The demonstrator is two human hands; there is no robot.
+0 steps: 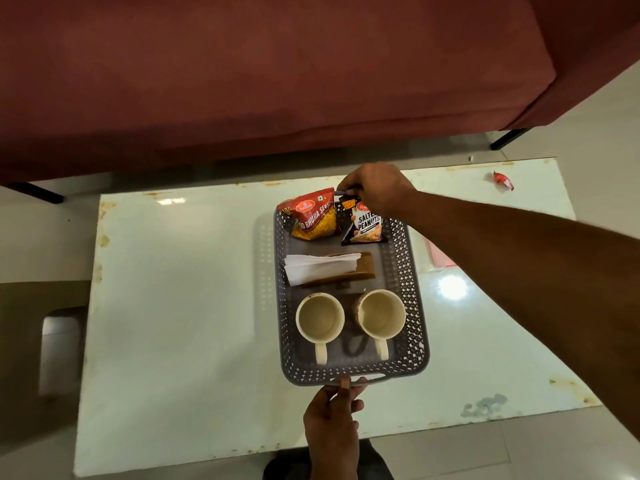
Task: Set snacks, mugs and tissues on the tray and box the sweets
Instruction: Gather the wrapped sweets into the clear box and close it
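Observation:
A grey perforated tray [415, 327] lies on the white table. Inside it, two cream mugs [320, 323] [381, 314] stand at the near end with handles toward me. A brown holder with white tissues [318, 268] sits in the middle. At the far end lean a red bhujia sev packet [311, 216] and a dark salted peanuts packet [365, 226]. My left hand [332, 420] grips the tray's near handle. My right hand [375, 188] grips the tray's far handle, behind the packets.
The white glass table [180, 306] has chipped, rusty edges. A red sweet wrapper [503, 180] lies at its far right corner. Something pink [438, 256] shows just right of the tray. A maroon sofa [277, 71] runs along the far side.

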